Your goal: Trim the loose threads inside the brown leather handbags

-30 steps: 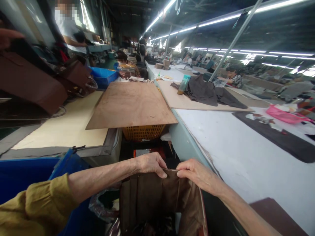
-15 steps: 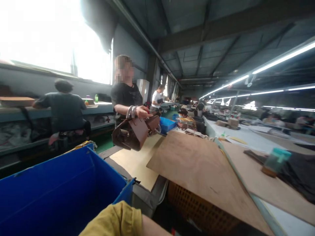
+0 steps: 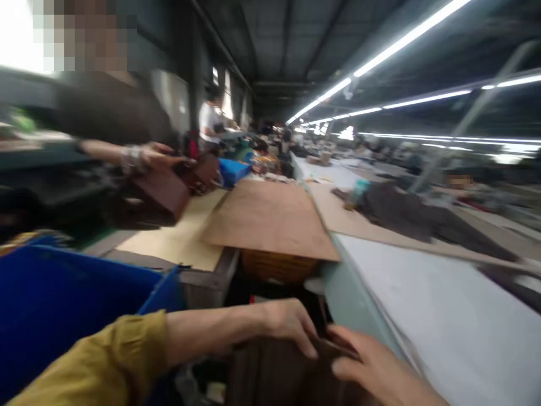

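Note:
A dark brown piece (image 3: 291, 372), blurred and perhaps leather, hangs low in front of me. My left hand (image 3: 289, 324), at the end of a mustard sleeve, grips its upper edge with fingers bent down over it. Just to the right, my right hand (image 3: 363, 358) pinches the same top edge between thumb and fingers. The two hands are close together but apart. At the left, a standing person's hand (image 3: 158, 158) with a bracelet holds a brown bag (image 3: 158, 197).
A blue bin (image 3: 84, 282) stands at the left. Ahead lies a brown board (image 3: 270, 217) over an orange crate (image 3: 274, 265). A long table with a white sheet (image 3: 414, 293) and dark material (image 3: 397, 211) runs along the right. Several people work farther back.
The view has swung right and down. Both my hands and the dark brown piece have come into view; earlier only my left sleeve and part of that arm showed.

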{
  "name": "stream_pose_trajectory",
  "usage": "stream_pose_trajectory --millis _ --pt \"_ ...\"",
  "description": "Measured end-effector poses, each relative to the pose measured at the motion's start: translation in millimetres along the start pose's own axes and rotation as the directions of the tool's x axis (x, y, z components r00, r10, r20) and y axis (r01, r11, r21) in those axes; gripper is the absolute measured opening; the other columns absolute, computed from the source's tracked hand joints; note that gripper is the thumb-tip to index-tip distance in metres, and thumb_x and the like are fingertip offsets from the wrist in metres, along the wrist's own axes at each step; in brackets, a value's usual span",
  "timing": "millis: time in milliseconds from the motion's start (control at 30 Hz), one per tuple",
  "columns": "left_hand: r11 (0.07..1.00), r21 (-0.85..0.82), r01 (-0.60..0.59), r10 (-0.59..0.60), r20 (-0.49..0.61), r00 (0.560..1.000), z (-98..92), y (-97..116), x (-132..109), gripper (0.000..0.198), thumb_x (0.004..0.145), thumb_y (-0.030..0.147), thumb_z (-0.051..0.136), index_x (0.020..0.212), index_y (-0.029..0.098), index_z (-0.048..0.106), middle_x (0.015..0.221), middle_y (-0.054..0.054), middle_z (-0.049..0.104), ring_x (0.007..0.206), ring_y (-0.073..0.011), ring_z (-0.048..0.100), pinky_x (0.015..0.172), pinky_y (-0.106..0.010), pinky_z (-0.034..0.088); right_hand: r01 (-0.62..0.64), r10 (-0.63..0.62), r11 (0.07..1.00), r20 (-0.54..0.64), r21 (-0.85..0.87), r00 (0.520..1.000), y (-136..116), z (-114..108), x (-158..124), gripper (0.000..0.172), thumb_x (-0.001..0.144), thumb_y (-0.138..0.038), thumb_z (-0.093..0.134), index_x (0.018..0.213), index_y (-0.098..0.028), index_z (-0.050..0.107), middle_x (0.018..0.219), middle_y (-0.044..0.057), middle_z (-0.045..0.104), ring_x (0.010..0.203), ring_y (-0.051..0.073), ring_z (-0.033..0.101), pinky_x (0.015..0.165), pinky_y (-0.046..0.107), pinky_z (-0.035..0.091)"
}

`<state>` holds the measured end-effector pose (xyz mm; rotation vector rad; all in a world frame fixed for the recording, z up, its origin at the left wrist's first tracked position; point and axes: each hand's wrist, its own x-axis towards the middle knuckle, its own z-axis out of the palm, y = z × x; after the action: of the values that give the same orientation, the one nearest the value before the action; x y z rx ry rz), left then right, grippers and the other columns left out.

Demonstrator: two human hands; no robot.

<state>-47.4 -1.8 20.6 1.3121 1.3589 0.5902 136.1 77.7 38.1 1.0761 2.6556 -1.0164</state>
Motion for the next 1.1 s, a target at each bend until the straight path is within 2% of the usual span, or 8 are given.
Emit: stream_pose_trajectory --millis 167,300,400,467,700,900,967,1100 --pt "0.991 -0.120 -0.052 0.068 0.128 0.989 5.4 -5.7 24.9 0.021 0.060 0.021 0.059 0.076 0.013 0.070 0.059 0.002 0.058 0.054 -0.0114 0.048 0.047 -0.019 0.033 -0.274 0.253 0.938 0.121 0.213 0.960 10.9 -18.9 -41.9 0.077 0.053 -0.032 0.074 0.124 -0.020 0.045 0.115 0.007 0.057 0.102 0.024 0.052 0.082 0.029 0.041" --pt "0.987 -0.156 -0.027 0.053 0.166 0.985 0.1 -5.4 23.9 0.024 0.060 0.023 0.058 0.078 0.013 0.070 0.060 0.001 0.059 0.051 -0.0107 0.046 0.047 -0.019 0.032 -0.287 0.268 0.936 0.113 0.203 0.957 10.2 -24.9 -38.9 0.042 0.057 -0.028 0.067 0.097 -0.019 0.059 0.081 -0.001 0.062 0.074 0.017 0.054 0.063 0.024 0.038" --pt "0.991 -0.126 -0.035 0.053 0.142 0.988 1.3 -5.8 25.3 0.024 0.061 0.024 0.057 0.080 0.014 0.070 0.061 0.001 0.060 0.052 -0.0106 0.047 0.047 -0.019 0.032 -0.246 0.242 0.959 0.049 0.140 0.969 15.2 -21.0 -33.9 0.011 0.063 -0.023 0.055 0.072 -0.018 0.060 0.060 -0.004 0.051 0.059 0.012 0.046 0.052 0.022 0.030" --pt "0.994 -0.103 -0.038 0.050 0.122 0.991 1.1 -6.1 27.8 0.024 0.061 0.024 0.057 0.078 0.014 0.070 0.061 0.001 0.060 0.053 -0.0109 0.047 0.048 -0.019 0.033 -0.236 0.238 0.970 -0.024 0.057 0.971 17.7 -18.5 -31.9 0.009 0.067 -0.023 0.050 0.062 -0.017 0.055 0.052 -0.005 0.040 0.054 0.010 0.039 0.049 0.022 0.024" --pt "0.992 -0.126 -0.008 0.025 0.137 0.990 -1.9 -12.4 32.8 0.021 0.056 0.022 0.059 0.071 0.014 0.071 0.058 0.001 0.059 0.052 -0.0112 0.048 0.048 -0.019 0.034 -0.074 0.074 0.996 -0.002 0.049 0.997 36.8 -12.9 -28.0 0.019 0.073 -0.026 0.050 0.056 -0.016 0.048 0.050 -0.006 0.029 0.052 0.008 0.031 0.049 0.023 0.020" --pt "0.993 -0.122 0.009 0.011 0.158 0.987 -6.9 -16.0 42.7 0.022 0.055 0.023 0.060 0.072 0.014 0.071 0.060 0.000 0.062 0.054 -0.0133 0.051 0.050 -0.020 0.037 -0.166 0.131 0.954 0.150 0.252 0.980 54.8 -14.5 -18.6 0.014 0.067 -0.027 0.055 0.073 -0.015 0.059 0.059 -0.005 0.049 0.055 0.009 0.042 0.050 0.020 0.029" --pt "0.998 -0.067 0.001 0.009 0.149 0.989 -9.3 -12.4 44.9 0.023 0.056 0.024 0.059 0.073 0.015 0.071 0.062 0.000 0.063 0.056 -0.0143 0.053 0.050 -0.021 0.037 -0.200 0.156 0.940 0.173 0.277 0.972 49.1 -19.3 -24.1 0.027 0.062 -0.026 0.059 0.087 -0.016 0.060 0.069 -0.003 0.057 0.061 0.011 0.048 0.053 0.019 0.033" --pt "0.999 0.036 -0.041 0.036 0.127 0.991 -15.1 -1.8 42.6 0.023 0.059 0.027 0.058 0.074 0.015 0.071 0.062 0.000 0.063 0.055 -0.0143 0.053 0.049 -0.020 0.037 -0.291 0.271 0.950 0.163 0.118 0.949 31.5 -26.0 -50.8 0.022 0.057 -0.028 0.064 0.075 -0.017 0.059 0.063 -0.004 0.055 0.058 0.011 0.047 0.047 0.019 0.028"
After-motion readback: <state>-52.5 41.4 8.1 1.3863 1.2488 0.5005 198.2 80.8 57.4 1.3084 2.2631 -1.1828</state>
